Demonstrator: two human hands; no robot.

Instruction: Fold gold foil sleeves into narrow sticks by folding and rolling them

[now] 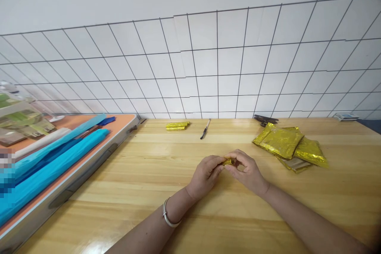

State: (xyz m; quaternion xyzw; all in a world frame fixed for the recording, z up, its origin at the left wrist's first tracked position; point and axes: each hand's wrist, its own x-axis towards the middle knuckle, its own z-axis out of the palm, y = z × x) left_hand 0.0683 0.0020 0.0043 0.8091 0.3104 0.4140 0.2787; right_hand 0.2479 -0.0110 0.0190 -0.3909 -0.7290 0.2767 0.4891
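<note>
Between my two hands, just above the middle of the wooden table (143, 190), is a small piece of shiny gold foil (228, 161), partly covered by my fingers. It looks rolled or folded. My left hand (208, 172) pinches its left end, with a bracelet (168, 212) on that wrist. My right hand (245, 170) grips the right end between thumb and fingers. Farther back on the table lie gold foil rolls (177, 126), side by side. To the right, flat gold foil packets (278, 141) overlap in a loose pile.
A pen (205, 129) lies behind my hands. A black clip-like object (266, 119) sits behind the packets. At left, an orange-topped table (125, 121) holds blue rolls (59, 172) and green-and-tan pieces (24, 117). A tiled wall (202, 63) borders the back.
</note>
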